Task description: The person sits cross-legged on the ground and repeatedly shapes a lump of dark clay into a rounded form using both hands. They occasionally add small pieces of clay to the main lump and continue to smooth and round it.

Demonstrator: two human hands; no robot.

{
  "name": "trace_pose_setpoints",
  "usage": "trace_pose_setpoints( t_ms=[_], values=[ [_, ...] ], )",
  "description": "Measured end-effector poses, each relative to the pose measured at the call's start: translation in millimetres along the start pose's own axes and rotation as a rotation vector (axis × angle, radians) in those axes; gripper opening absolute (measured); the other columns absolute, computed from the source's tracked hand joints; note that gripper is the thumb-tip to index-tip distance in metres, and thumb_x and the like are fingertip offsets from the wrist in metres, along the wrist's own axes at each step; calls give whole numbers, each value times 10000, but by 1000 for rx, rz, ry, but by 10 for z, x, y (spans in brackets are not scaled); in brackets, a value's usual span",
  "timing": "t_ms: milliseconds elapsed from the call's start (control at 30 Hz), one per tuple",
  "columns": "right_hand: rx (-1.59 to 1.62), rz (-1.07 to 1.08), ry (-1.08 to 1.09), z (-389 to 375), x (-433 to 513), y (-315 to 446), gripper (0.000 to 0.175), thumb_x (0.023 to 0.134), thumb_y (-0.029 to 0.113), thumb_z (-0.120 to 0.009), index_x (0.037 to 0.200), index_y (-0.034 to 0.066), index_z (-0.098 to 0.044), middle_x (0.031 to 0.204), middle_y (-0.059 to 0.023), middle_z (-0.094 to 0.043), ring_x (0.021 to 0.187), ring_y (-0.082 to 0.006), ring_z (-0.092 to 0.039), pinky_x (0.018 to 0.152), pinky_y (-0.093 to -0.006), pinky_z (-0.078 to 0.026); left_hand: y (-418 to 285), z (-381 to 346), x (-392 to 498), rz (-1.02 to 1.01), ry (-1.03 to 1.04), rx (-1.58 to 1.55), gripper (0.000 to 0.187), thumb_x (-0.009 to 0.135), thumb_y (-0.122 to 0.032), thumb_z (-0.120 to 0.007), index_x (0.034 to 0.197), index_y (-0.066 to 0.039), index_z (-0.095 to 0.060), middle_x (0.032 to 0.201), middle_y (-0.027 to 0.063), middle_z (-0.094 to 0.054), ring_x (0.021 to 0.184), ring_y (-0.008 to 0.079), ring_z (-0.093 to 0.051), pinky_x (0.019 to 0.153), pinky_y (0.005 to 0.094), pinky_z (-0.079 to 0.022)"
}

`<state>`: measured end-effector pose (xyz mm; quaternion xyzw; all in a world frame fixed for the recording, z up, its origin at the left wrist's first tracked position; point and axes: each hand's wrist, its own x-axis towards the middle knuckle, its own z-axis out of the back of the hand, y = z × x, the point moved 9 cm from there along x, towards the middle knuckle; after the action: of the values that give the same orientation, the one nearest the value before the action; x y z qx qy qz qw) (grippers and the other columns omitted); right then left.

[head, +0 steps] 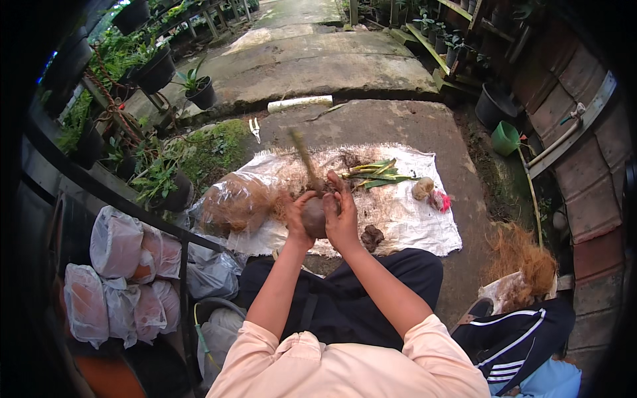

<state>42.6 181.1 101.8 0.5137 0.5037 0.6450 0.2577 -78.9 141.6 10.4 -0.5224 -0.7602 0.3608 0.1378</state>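
A dark brown ball of wet soil (314, 223) sits between my two palms, above a white woven sack. My left hand (295, 219) cups its left side, and my right hand (344, 216) presses its right side, fingers pointing away from me. From the top of the ball rises a slender, blurred plant stem or leaf (303, 151), leaning left. A small lump of soil (371, 238) lies to the right of my right wrist. Beyond that hand rest several yellow-edged green leaves (380, 175). Left of my left hand is a clear plastic bag (236, 199) filled with brown fibre.
On the white sack (405, 229) are a ball of twine (422, 188) and a pink bundle (440, 201). Pruning shears (255, 130) lie beyond it. Wrapped bundles (114, 244) fill a rack at left. Another person's knee (517, 333) and loose fibre (522, 261) are at right.
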Motion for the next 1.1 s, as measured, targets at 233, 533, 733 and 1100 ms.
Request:
trace_pose_setpoints(
  t_ms=[233, 533, 733, 1100],
  values=[
    [495, -43, -33, 207, 86, 163, 788, 1014, 628, -325, 1354, -65, -484, 1290, -156, -582, 1192, -244, -562, 1063, -368, -391, -550, -1054, -489, -275, 328, 480, 1248, 726, -969, -249, 1577, -58, -193, 1477, 160, -451, 1344, 268, -457, 1120, 407, -365],
    [681, -183, -108, 308, 13, -65, 652, 1038, 593, -260, 1168, 28, -559, 1093, -156, -686, 1116, -247, -620, 1020, -391, -443, -512, -1120, -617, -269, 310, 503, 1260, 669, -997, -206, 1604, -177, -4, 1503, 208, -425, 1409, 269, -382, 1167, 427, -268],
    [444, -237, -397, 643, 227, 50, 604, 1025, 613, -317, 1081, 65, -565, 968, -104, -692, 948, -208, -653, 844, -337, -484, -347, -1072, -761, -185, 174, 150, 1048, 825, -898, -235, 1579, -170, -202, 1478, 144, -398, 1396, 291, -377, 1176, 453, -258],
    [50, 30, 83, 382, 116, 174, 508, 1007, 498, -519, 1143, 20, -626, 1175, -126, -633, 1115, -198, -593, 945, -353, -466, -308, -984, -760, -199, -2, 52, 907, 960, -747, -208, 1577, -86, -145, 1591, 145, -247, 1465, 297, -256, 1210, 462, -151]
  ],
)
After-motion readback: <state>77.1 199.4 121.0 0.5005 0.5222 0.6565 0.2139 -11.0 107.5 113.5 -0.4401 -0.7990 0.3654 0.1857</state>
